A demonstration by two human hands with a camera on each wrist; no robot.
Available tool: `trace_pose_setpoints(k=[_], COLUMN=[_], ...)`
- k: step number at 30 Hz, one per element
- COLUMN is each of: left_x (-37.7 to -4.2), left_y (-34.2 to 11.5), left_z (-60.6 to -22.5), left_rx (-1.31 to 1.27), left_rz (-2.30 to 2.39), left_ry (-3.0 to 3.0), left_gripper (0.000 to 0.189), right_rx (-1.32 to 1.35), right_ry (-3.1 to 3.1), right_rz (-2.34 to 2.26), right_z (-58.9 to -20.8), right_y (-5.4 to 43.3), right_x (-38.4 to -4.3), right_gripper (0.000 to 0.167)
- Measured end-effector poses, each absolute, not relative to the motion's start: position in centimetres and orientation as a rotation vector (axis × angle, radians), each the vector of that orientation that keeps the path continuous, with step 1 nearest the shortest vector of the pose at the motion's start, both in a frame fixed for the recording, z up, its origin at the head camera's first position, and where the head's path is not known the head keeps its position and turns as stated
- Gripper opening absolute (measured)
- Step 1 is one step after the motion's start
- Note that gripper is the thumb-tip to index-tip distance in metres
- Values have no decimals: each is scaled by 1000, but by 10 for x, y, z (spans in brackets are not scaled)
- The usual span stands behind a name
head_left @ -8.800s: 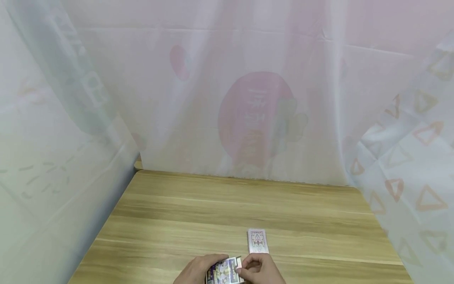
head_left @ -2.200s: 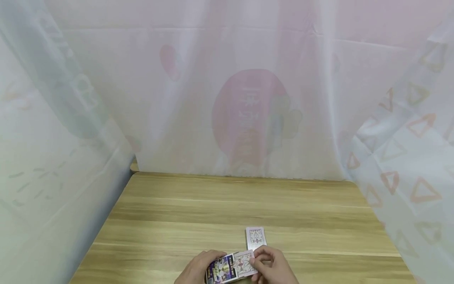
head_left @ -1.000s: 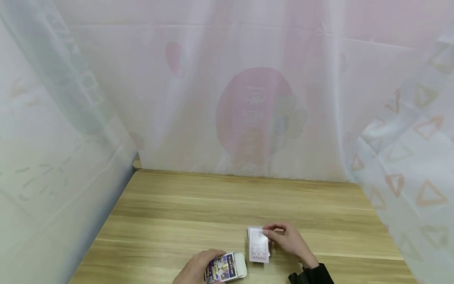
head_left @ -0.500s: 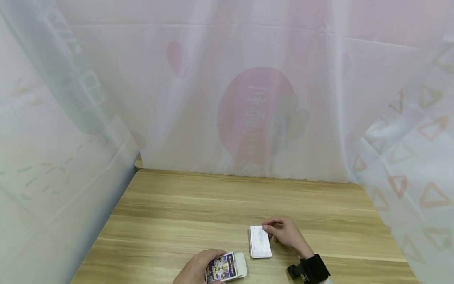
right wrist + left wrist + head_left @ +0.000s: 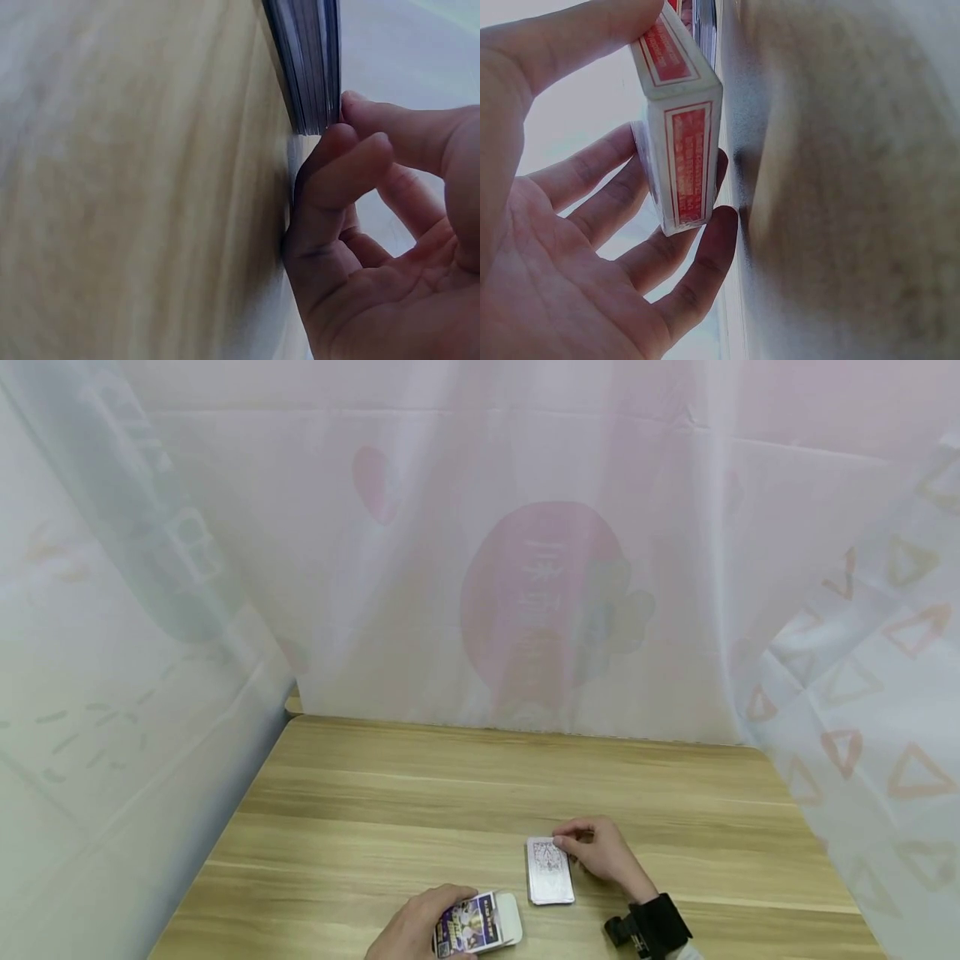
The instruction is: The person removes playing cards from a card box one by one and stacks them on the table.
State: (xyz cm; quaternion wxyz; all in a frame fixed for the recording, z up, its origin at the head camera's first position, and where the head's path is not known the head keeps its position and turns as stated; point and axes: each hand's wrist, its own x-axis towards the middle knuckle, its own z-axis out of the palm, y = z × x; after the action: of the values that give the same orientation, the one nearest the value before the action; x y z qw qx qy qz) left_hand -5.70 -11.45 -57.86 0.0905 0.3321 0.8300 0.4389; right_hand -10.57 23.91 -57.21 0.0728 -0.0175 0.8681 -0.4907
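Note:
My left hand [image 5: 420, 920] grips a playing-card box [image 5: 471, 927] between thumb and fingers near the table's front. The box has a purple and yellow printed face, and its white end flap [image 5: 509, 919] stands open toward the right. Red and white printing covers the box's end [image 5: 691, 165] in the left wrist view. To the right, a stack of playing cards [image 5: 550, 875] lies face down on the table, red-patterned back up. My right hand [image 5: 603, 852] pinches the stack's far right corner, thumb on top. In the right wrist view the stacked card edges [image 5: 309, 67] meet the fingertips.
The wooden table [image 5: 420, 793] reaches back to a whitish printed curtain [image 5: 390, 635]. More sheeting hangs along the left [image 5: 112, 793] and right [image 5: 877, 735] sides. A black strap with a small camera [image 5: 648, 927] sits on the right wrist.
Cards were drawn out of the box by the right hand and laid on the stack to the right. Since then the stack has been squared up, while the left hand keeps holding the box.

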Motion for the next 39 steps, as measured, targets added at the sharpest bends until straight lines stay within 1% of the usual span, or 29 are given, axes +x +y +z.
trace_pose_setpoints(k=[11, 15, 19, 23, 31, 39], left_x=[-58, -57, -57, -57, -59, -58], left_y=[-114, -114, -113, -111, -110, -109], left_z=[-579, -579, -578, -578, -579, -578], left_rx=[977, 958, 957, 1000, 1063, 1056], left_rz=[1295, 1305, 1297, 1283, 1301, 1363], left_ry=[2472, 2446, 2455, 2503, 2531, 2503], left_gripper=[75, 77, 77, 75, 75, 72], right_rx=[-79, -49, -4, -20, -116, -209], right_ry=[2643, 2720, 2771, 2723, 2557, 2390], right_rz=[-1429, -1418, -1442, -1520, -1676, -1723], right_z=[-571, -568, -562, -554, -546, -552], right_y=[241, 236, 227, 215, 188, 171], right_x=[-105, -100, -89, -75, -46, -29], right_gripper=[13, 11, 6, 5, 6, 11])
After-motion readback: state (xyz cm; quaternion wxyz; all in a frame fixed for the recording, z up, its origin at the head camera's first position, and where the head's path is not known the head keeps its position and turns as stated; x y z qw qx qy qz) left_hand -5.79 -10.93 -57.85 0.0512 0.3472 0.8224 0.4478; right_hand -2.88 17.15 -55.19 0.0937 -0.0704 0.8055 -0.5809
